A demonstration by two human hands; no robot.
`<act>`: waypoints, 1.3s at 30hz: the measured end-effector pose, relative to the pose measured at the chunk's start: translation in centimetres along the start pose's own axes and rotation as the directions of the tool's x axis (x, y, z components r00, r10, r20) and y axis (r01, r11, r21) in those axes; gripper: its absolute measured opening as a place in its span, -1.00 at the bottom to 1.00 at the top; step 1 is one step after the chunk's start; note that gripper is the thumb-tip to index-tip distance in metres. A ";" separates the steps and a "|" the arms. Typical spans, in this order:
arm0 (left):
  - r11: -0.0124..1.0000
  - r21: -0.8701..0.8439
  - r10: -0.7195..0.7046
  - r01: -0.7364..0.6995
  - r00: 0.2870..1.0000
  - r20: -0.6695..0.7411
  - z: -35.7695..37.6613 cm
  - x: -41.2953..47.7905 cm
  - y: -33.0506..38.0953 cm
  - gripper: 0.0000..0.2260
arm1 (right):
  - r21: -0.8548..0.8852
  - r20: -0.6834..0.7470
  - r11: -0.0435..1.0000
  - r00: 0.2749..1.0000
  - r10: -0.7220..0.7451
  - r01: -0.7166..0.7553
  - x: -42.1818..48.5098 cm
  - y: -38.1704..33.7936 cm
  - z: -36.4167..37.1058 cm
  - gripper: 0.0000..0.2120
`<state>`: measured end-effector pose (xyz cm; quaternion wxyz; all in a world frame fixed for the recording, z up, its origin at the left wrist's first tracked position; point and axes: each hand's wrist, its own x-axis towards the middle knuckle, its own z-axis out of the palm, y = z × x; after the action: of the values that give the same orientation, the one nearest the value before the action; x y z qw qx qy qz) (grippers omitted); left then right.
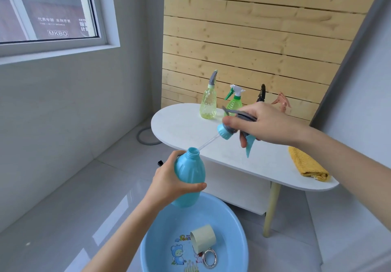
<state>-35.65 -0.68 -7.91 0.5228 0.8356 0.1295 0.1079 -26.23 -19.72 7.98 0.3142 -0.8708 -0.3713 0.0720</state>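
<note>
Two halves of one sprayer are held apart over the blue basin [243, 240] on the floor, probably so that any drip falls into it and not onto the tiles. The left grip [169, 178] wraps the blue bottle [189, 176] around its middle, thumb across the front and fingers behind. It tilts the bottle a little so the open mouth [193, 151] faces up and towards the other hand.

The right grip [268, 123] is curled round the spray head [225, 131], with the thumb lying along the grey top and the fingers pinching beneath, beside the blue trigger. From the threaded collar the thin clear dip tube [208, 142] slants down to the left, and its tip sits right at the rim of the mouth. Whether it is just inside or just outside I cannot tell. Holding the head high and angled keeps the tube in line with the narrow neck.

A pale cup [203, 238] lies on its side in the basin beside a metal ring [209, 258]. On the white surface [186, 121] beyond, a yellow-green bottle [208, 104], a green sprayer [234, 100], a black sprayer [262, 94] and a pink sprayer [282, 102] stand in a row near the wooden wall. A folded yellow cloth [306, 164] lies at the near right end, handy for wiping.
</note>
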 end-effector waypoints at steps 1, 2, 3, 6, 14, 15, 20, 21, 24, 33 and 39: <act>1.000 0.001 0.009 -0.009 1.000 -0.002 0.1 0.0 0.1 -0.31 | -0.026 0.029 1.000 1.000 -0.007 0.007 0.6 -0.3 0.4 -0.63; 1.000 0.001 0.022 -0.022 1.000 -0.003 0.1 0.1 0.2 -0.31 | -0.052 0.057 0.998 0.998 -0.020 0.023 1.2 -0.6 1.0 -0.64; 0.999 -0.001 0.035 -0.035 0.999 -0.006 0.2 0.2 0.3 -0.31 | -0.075 0.087 0.996 0.996 -0.036 0.042 1.9 -0.8 1.6 -0.65; 0.999 -0.016 0.039 -0.039 0.999 -0.001 0.5 0.5 0.6 -0.30 | -0.144 0.157 0.986 0.986 -0.061 0.084 3.7 -1.3 2.9 -0.75; 0.998 -0.008 0.059 -0.059 0.998 -0.012 0.6 1.0 0.8 -0.35 | -0.227 0.257 0.966 0.964 -0.062 0.123 6.0 -1.0 3.1 -0.82; 0.998 -0.007 0.064 -0.064 0.998 -0.011 0.6 1.0 0.8 -0.36 | -0.217 0.267 0.969 0.962 -0.060 0.120 6.0 -1.0 3.0 -0.81; 0.998 -0.035 0.052 -0.051 0.999 0.013 0.8 1.1 0.8 -0.39 | -0.158 0.295 0.976 0.951 -0.095 0.147 5.8 -1.1 3.2 -0.85; 0.998 -0.043 0.049 -0.048 0.999 0.020 0.9 1.0 0.7 -0.37 | -0.165 0.292 0.975 0.951 -0.097 0.150 5.7 -1.1 3.3 -0.86; 0.998 -0.050 0.051 -0.050 0.999 0.017 1.0 1.0 0.8 -0.33 | -0.214 0.282 0.963 0.954 -0.099 0.163 5.7 -1.2 3.4 -0.86; 0.998 0.016 0.064 -0.064 0.998 -0.007 1.6 0.6 1.2 -0.32 | -0.388 0.359 0.890 0.928 -0.095 0.241 5.3 -1.6 3.7 -0.80; 0.997 0.031 0.073 -0.073 0.997 0.014 1.6 0.5 1.2 -0.31 | -0.332 0.399 0.903 0.908 -0.127 0.272 4.8 -1.6 2.9 -0.83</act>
<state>-34.59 -2.36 -7.45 0.5060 0.8487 0.0973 0.1196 -24.77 -14.09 7.16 0.0700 -0.8423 -0.5190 0.1276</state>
